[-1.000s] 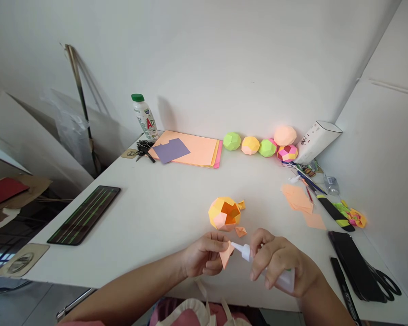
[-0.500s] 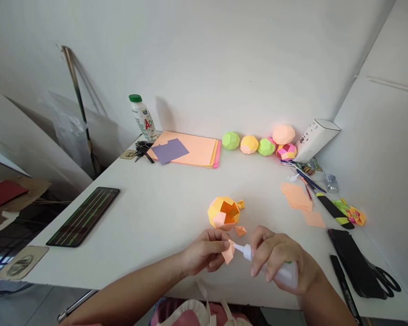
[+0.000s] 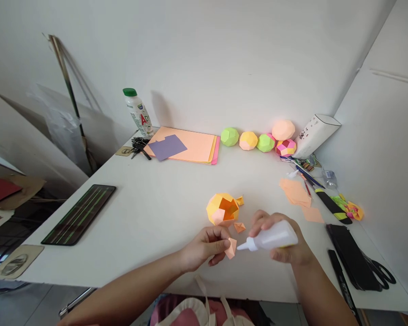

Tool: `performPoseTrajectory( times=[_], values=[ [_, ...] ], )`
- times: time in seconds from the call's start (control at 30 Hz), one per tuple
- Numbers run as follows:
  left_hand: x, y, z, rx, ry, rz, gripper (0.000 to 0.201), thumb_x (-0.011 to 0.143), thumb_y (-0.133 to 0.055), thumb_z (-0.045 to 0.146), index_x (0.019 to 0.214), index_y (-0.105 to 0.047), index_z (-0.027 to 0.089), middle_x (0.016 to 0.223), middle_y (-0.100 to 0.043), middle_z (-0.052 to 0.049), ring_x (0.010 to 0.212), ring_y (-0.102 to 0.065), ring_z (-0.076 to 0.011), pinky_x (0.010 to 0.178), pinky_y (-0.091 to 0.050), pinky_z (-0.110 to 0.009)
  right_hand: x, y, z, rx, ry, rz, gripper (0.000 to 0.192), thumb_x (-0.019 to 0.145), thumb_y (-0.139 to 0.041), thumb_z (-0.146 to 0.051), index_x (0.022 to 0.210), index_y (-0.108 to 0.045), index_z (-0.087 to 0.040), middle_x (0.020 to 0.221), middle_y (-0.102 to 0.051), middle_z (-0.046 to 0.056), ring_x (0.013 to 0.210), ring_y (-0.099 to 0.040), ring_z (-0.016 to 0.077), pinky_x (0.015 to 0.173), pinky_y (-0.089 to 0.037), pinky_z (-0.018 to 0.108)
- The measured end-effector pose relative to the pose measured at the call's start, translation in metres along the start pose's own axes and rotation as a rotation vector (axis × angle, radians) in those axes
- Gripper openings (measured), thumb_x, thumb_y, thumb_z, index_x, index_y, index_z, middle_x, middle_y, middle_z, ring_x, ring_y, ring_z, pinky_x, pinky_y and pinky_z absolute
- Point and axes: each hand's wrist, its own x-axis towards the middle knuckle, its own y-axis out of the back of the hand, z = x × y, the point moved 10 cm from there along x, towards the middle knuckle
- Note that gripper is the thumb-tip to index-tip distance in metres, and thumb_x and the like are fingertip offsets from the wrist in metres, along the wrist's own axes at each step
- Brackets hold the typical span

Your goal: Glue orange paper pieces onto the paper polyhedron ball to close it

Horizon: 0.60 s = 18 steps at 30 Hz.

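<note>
Between the thumb and fingers of my left hand (image 3: 207, 246) is a small folded peach paper piece (image 3: 230, 249). My right hand (image 3: 292, 244) grips a white glue bottle (image 3: 275, 235) lying nearly level, its thin nozzle pointing left and a little apart from the paper piece. Just beyond my left hand sits a yellow and peach paper ball (image 3: 219, 206) with a jagged opening facing right. Two loose folded pieces lie beside it, an orange one (image 3: 240, 227) and a yellow one (image 3: 240, 200).
Finished paper balls (image 3: 248, 141) line the wall. Coloured sheets (image 3: 190, 145), keys (image 3: 140, 147) and a green-capped bottle (image 3: 138, 113) stand back left. A dark phone-like slab (image 3: 80, 215) lies left. At right are peach squares (image 3: 295, 192), a cutter (image 3: 333, 206), a black case (image 3: 353, 256) and scissors (image 3: 381, 271).
My right hand has rolled over and drawn the glue nozzle slightly away from the paper piece. The bottle is now more level. The view has shifted a little.
</note>
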Motion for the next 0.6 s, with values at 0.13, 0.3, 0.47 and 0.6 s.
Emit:
performPoseTrajectory(
  times=[0.13,0.3,0.47,0.6],
  values=[
    [-0.001,-0.003,0.001,0.034,-0.006,-0.024,0.036,0.079,-0.07,0.045,0.068,-0.061,0.012,0.069,-0.062,-0.001,0.039,-0.038,-0.0018,0.04,-0.026,-0.02,0.001,0.01,0.014,0.087,-0.059,0.103,0.033,0.076,-0.076,-0.039,0.103,-0.064,-0.025,0.089,-0.073,0.009,0.082,-0.061,0.021,0.059,-0.048,0.031],
    [0.0,-0.001,0.0,0.038,-0.001,-0.011,0.035,0.078,-0.071,0.045,0.071,-0.061,0.013,0.069,-0.063,-0.001,0.039,-0.04,-0.0027,0.041,-0.026,-0.02,-0.003,0.012,0.032,0.087,-0.127,0.162,0.036,0.076,-0.074,-0.048,0.1,-0.062,-0.024,0.087,-0.073,0.007,0.073,-0.061,0.0186,0.058,-0.047,0.03],
    [0.001,0.0,-0.006,0.024,0.016,-0.024,0.034,0.078,-0.071,0.044,0.072,-0.061,0.013,0.073,-0.066,-0.003,0.04,-0.041,-0.0027,0.042,-0.026,-0.02,-0.006,0.016,0.042,0.06,-0.209,0.245,0.038,0.076,-0.072,-0.052,0.097,-0.062,-0.023,0.084,-0.074,0.007,0.076,-0.065,0.0215,0.061,-0.051,0.033],
    [0.002,0.001,-0.006,0.012,0.021,-0.018,0.034,0.078,-0.071,0.044,0.07,-0.061,0.013,0.072,-0.066,-0.003,0.04,-0.04,-0.003,0.042,-0.026,-0.021,-0.008,0.023,0.049,0.092,-0.298,0.344,0.037,0.075,-0.072,-0.052,0.094,-0.062,-0.022,0.079,-0.074,0.007,0.068,-0.066,0.0211,0.058,-0.052,0.033]
  ],
)
